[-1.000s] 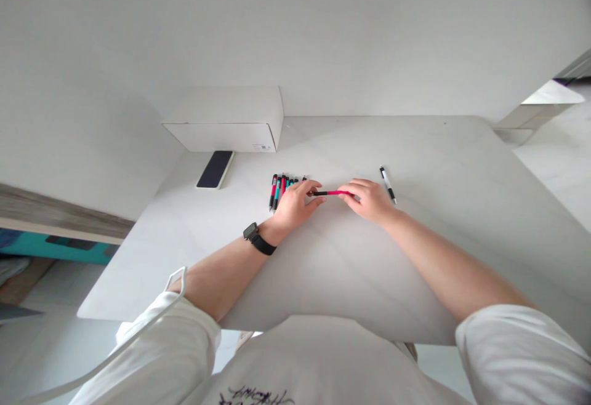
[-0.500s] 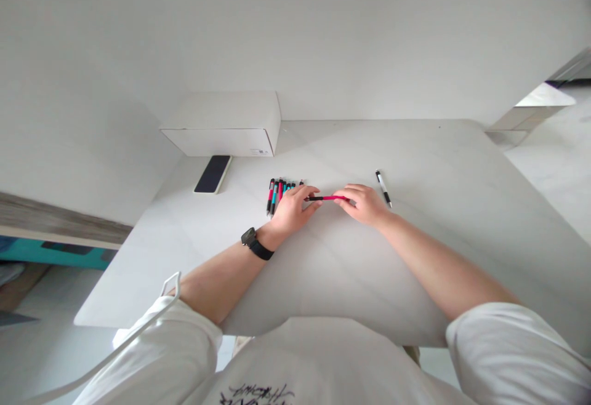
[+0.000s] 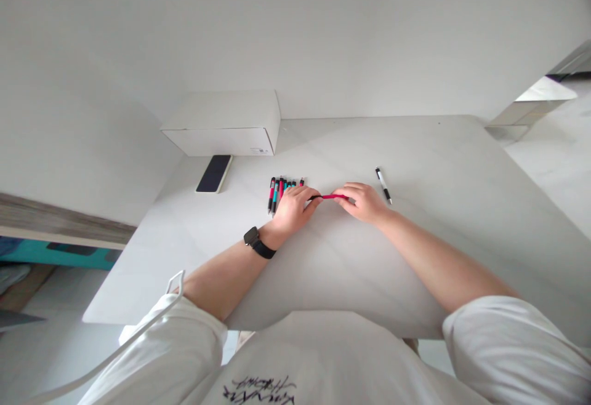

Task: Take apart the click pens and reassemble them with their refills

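Observation:
Both my hands grip one red pen (image 3: 333, 196) just above the white table (image 3: 415, 251). My left hand (image 3: 293, 208), with a black watch on its wrist, pinches the pen's dark left end. My right hand (image 3: 365, 202) is closed on its red right end. A row of several red and teal pens (image 3: 278, 189) lies just left of my left hand, partly hidden by its fingers. A white and black pen (image 3: 383, 184) lies apart, to the right of my right hand.
A white cardboard box (image 3: 226, 123) stands at the back left against the wall. A dark phone (image 3: 214, 173) lies face up in front of it. The table's front edge runs close to my body.
My hands have closed in on each other, so less of the red pen shows between them. The view shifted slightly.

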Demonstrator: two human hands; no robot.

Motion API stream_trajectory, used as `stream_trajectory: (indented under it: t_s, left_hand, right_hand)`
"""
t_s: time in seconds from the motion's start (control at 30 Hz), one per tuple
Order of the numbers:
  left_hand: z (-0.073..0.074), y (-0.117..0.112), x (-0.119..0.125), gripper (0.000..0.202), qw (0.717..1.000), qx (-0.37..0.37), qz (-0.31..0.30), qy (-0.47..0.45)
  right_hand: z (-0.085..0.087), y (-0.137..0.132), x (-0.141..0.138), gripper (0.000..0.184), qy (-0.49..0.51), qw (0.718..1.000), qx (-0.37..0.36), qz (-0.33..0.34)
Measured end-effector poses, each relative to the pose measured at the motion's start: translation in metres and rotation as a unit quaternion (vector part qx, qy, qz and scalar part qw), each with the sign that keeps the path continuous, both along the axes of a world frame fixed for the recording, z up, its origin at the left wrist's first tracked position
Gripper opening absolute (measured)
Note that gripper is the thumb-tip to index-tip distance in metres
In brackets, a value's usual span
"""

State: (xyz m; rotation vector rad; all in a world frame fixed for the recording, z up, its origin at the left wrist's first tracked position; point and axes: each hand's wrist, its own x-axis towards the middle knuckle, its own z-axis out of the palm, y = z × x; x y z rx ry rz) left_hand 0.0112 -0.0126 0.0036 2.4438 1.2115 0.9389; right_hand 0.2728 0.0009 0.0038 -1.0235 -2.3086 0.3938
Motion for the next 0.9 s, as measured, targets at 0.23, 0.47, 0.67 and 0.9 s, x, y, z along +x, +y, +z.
stream_trajectory:
  t_s: [0.23, 0.47, 0.67, 0.9]
  left_hand:
    - [-0.0045, 0.0020, -0.0008, 0.019, 1.000, 0.004, 0.009, 0.005]
    - [-0.0051, 0.0021, -0.0001, 0.024, 1.000, -0.001, 0.012, -0.001]
    - [-0.0050, 0.0020, -0.0001, 0.021, 1.000, -0.010, -0.004, 0.005]
    - [-0.0054, 0.0024, -0.0001, 0.020, 1.000, -0.010, -0.005, 0.000]
  right_hand:
    - [0.0016, -0.0008, -0.0002, 0.023, -0.002, 1.000, -0.011, 0.002]
    - [0.0023, -0.0015, 0.0009, 0.024, 0.003, 1.000, -0.014, -0.003]
    - [0.0007, -0.0012, 0.0017, 0.024, -0.003, 1.000, -0.016, -0.001]
    - [-0.0022, 0.0008, 0.0026, 0.023, -0.003, 1.000, -0.007, 0.010]
